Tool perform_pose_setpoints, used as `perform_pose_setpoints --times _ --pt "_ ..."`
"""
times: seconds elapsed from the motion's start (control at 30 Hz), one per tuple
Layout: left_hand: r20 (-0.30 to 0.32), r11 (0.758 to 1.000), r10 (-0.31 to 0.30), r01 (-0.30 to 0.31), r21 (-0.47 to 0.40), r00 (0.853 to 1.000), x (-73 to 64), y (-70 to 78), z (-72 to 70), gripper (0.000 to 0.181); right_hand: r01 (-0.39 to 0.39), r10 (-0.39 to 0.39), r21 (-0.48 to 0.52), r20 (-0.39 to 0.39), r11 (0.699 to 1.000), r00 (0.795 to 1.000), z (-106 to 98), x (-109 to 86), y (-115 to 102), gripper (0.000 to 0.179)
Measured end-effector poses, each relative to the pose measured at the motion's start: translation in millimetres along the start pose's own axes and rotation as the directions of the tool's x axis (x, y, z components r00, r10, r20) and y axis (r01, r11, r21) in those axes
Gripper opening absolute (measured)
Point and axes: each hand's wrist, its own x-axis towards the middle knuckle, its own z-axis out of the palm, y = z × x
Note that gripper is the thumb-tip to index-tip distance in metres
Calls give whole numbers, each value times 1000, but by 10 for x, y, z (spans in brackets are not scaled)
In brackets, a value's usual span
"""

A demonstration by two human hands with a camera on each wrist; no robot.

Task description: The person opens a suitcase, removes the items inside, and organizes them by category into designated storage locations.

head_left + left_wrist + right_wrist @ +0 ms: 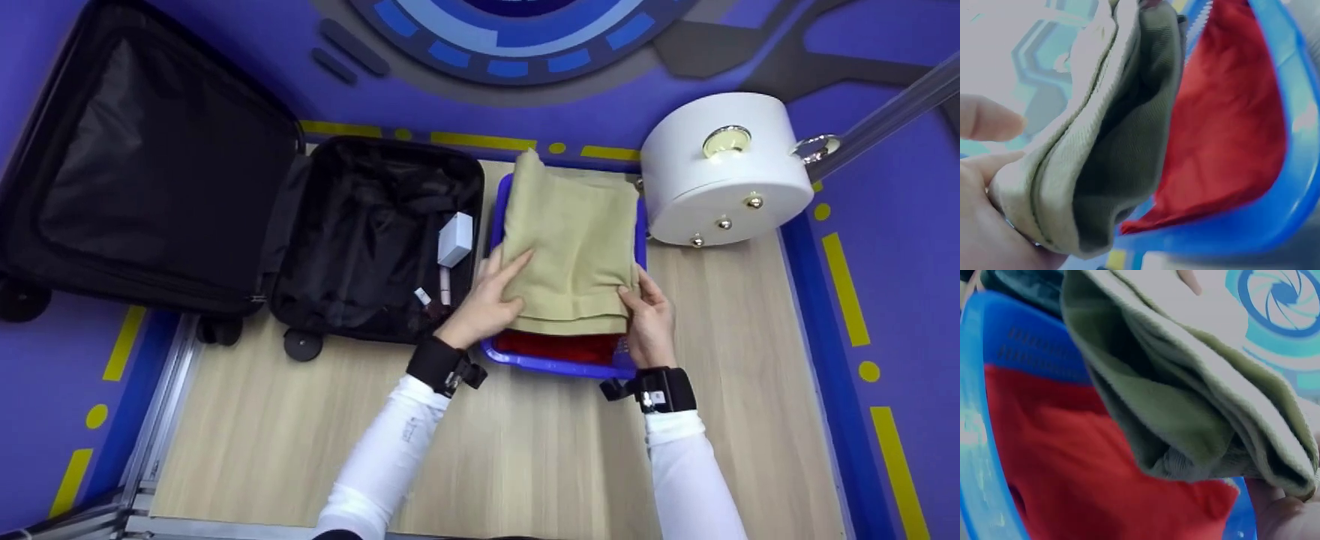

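A folded khaki cloth in several layers is held above a blue plastic basket. My left hand grips its left edge, some fingers under the fold and others lying over the top. On the opposite edge my right hand pinches the cloth, thumb above and fingers beneath. Both wrist views show the near edge of the folded layers raised over a red cloth inside the basket. What else lies under the khaki cloth is mostly hidden; a dark fabric shows at the basket's far side in the right wrist view.
Left of the basket lies an open black suitcase, its lid leaning back. Inside it are a small white box and a slim pale tube. A white round-sided case with metal studs stands at the back right, near the wall.
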Motion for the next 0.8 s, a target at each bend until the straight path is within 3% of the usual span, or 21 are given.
perform_pose_setpoints --times 0.2,0.33,0.4,0.53,0.63,0.7,0.8 --pt "67 998 -49 46 38 997 73 -154 255 82 -74 66 -144 -58 987 996 -191 104 34 55" --pt "91 993 -104 98 70 990 94 -242 374 83 -79 74 -230 -31 970 997 -209 126 95 57" --pt "102 988 -135 126 89 986 111 -259 412 84 -51 54 -320 -1 946 999 -206 131 121 58" --pt "116 960 -227 202 196 967 129 -230 459 90 16 26 -538 70 843 997 -211 110 137 63" --pt "112 918 -281 233 323 953 105 -195 511 93 56 15 -649 103 759 995 -220 50 120 62" --pt "93 891 -275 217 398 957 69 -185 557 91 104 -19 -713 126 693 992 -218 -11 101 58" --pt "59 856 -218 162 491 974 -7 -186 609 88 220 -94 -800 202 558 975 -203 -95 84 53"
